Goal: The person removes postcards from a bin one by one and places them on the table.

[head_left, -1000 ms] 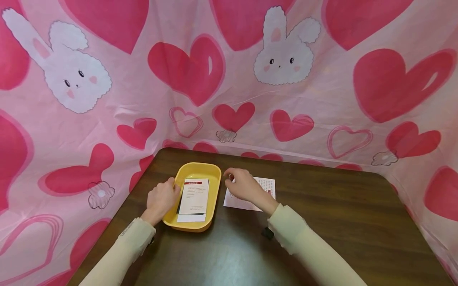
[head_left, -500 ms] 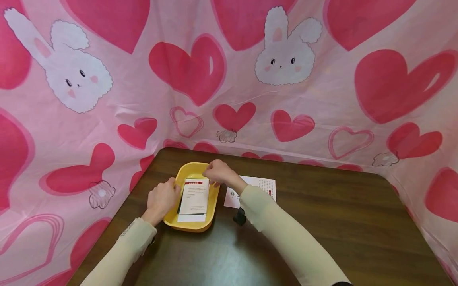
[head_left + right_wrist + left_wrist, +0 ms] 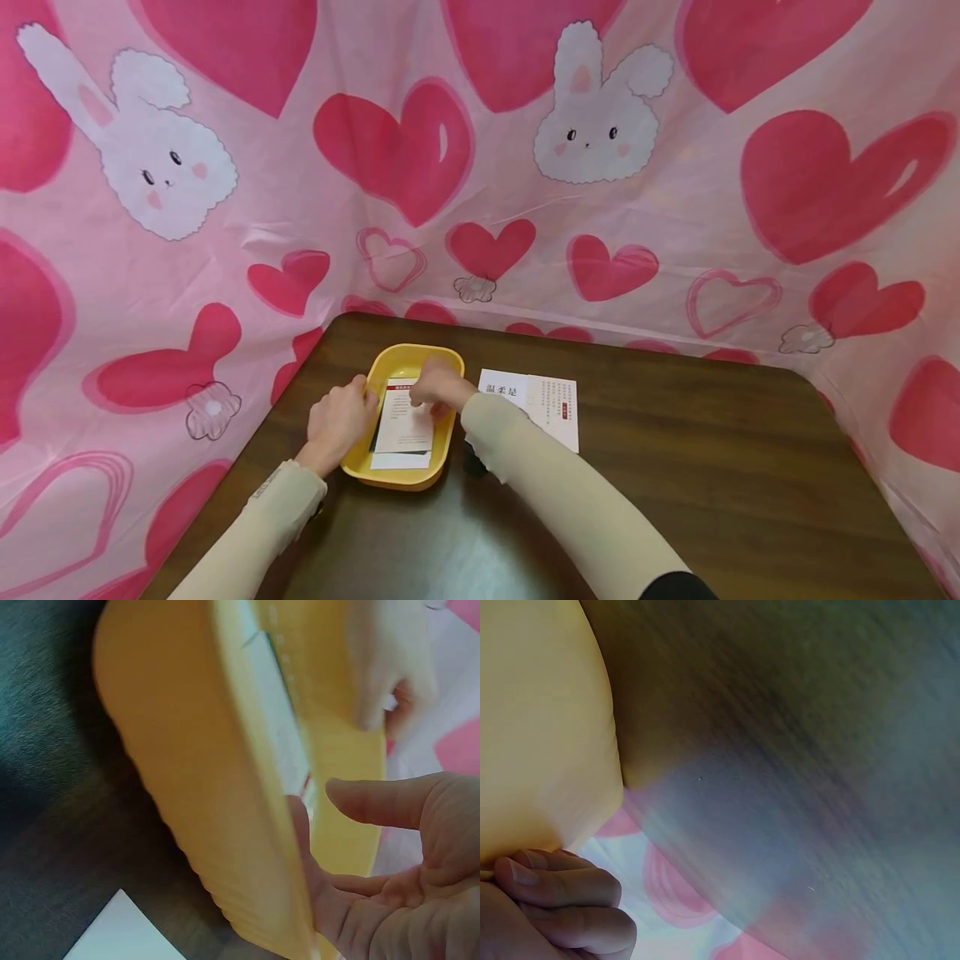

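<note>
The right hand [image 3: 438, 385] has moved from above the printed sheet [image 3: 555, 408] on the table [image 3: 675, 467] into the yellow tray [image 3: 397, 482]. Its thumb stands apart from its fingers; no held item is visible. Contact with the printed card [image 3: 399, 429] beneath cannot be confirmed. The left hand [image 3: 335, 419] keeps its fingers curled over the tray's left rim. The card lies flat inside, atop a white card [image 3: 401, 460]. Work appears to shift to the tray's contents, with the tray steadied.
</note>
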Tool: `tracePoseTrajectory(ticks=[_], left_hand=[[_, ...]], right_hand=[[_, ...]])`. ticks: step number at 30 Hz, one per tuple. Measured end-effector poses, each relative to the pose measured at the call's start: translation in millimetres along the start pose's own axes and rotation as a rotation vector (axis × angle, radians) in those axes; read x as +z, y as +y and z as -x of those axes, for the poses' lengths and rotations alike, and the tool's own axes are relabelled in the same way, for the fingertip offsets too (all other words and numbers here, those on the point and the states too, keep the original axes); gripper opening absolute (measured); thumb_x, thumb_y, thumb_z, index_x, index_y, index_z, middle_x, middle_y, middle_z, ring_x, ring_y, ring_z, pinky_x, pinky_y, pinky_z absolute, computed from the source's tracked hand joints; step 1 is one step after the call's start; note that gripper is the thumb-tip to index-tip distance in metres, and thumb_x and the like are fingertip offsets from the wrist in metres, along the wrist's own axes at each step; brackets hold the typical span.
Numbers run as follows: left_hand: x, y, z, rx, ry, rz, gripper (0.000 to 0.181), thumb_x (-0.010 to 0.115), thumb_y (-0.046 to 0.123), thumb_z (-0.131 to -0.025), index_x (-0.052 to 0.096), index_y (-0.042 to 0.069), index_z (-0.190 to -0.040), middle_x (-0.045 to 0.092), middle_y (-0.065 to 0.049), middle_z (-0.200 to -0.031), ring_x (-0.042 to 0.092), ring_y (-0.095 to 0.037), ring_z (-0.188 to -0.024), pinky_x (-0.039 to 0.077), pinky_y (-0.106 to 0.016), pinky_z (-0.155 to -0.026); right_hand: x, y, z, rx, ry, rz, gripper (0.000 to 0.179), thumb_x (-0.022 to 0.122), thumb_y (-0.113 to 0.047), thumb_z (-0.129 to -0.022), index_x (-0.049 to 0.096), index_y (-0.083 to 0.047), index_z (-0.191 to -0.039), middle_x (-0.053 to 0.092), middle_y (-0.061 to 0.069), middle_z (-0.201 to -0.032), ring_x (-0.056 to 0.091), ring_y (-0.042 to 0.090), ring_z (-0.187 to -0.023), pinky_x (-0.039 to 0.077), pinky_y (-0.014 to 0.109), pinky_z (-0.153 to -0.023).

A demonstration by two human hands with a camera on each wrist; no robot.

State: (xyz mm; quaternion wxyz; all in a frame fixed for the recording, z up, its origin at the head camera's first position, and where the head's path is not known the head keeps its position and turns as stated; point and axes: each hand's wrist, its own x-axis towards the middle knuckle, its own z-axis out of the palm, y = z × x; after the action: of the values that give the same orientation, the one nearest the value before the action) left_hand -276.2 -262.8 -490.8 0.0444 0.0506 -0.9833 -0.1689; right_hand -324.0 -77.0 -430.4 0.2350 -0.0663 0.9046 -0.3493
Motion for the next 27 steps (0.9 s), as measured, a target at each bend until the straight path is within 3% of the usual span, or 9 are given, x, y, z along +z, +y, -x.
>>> tracePoseTrajectory(ticks=[2,9,13,16,21,27], left_hand=[[-0.2,-0.1,-0.3,0.000,-0.003,-0.004,0.029,0.058,0.027,-0.104,0.062,0.002,-0.119,0.057,-0.009,-0.071,0.055,-0.025,-0.056,0.053,-0.042,-0.057],[-1.9,1.1,-1.2,0.000,-0.010,-0.013,0.029,0.057,0.028,-0.105,0.061,0.003,-0.119,0.057,-0.009,-0.072,0.055,-0.025,-0.056,0.052,-0.041,-0.055],[-3.0,1.3,-1.7,0.000,-0.007,-0.019,0.029,0.057,0.027,-0.105,0.061,0.003,-0.119,0.056,-0.009,-0.071,0.055,-0.025,-0.056,0.051,-0.041,-0.055],[-4.0,2.6,-2.5,0.002,0.005,-0.021,0.029,0.057,0.027,-0.105,0.061,0.003,-0.119,0.056,-0.009,-0.071,0.055,-0.026,-0.056,0.052,-0.042,-0.056],[-0.7,4.8,-2.3,-0.003,0.009,-0.027,0.027,0.056,0.028,-0.104,0.062,0.005,-0.117,0.057,-0.009,-0.071,0.055,-0.026,-0.056,0.053,-0.043,-0.056],[1.2,4.0,0.4,-0.018,0.020,-0.033,0.027,0.057,0.027,-0.104,0.062,0.004,-0.116,0.057,-0.009,-0.070,0.056,-0.026,-0.055,0.053,-0.044,-0.055]], right_hand=[[5,1,-6.2,0.013,-0.017,0.038,0.022,0.081,-0.010,-0.085,0.062,0.000,-0.091,0.059,0.012,-0.080,0.067,0.028,-0.058,0.061,0.035,-0.058],[30,24,-65.6,0.052,-0.049,0.129,0.028,0.080,-0.015,-0.081,0.065,-0.002,-0.101,0.062,0.014,-0.087,0.066,0.030,-0.057,0.058,0.036,-0.049],[32,26,-73.4,0.051,-0.059,0.158,0.031,0.082,-0.015,-0.078,0.066,-0.004,-0.102,0.065,0.013,-0.092,0.068,0.030,-0.061,0.058,0.037,-0.051],[27,20,-60.9,0.064,-0.052,0.129,0.033,0.084,-0.017,-0.079,0.069,-0.005,-0.106,0.066,0.012,-0.094,0.068,0.030,-0.063,0.059,0.037,-0.053],[15,7,-17.6,0.007,-0.011,0.138,0.034,0.088,-0.016,-0.081,0.070,-0.002,-0.107,0.065,0.010,-0.095,0.064,0.028,-0.073,0.060,0.037,-0.062],[18,7,-5.8,-0.091,0.026,0.240,0.039,0.092,-0.024,-0.080,0.072,-0.003,-0.105,0.065,0.006,-0.093,0.060,0.024,-0.083,0.058,0.033,-0.075]])
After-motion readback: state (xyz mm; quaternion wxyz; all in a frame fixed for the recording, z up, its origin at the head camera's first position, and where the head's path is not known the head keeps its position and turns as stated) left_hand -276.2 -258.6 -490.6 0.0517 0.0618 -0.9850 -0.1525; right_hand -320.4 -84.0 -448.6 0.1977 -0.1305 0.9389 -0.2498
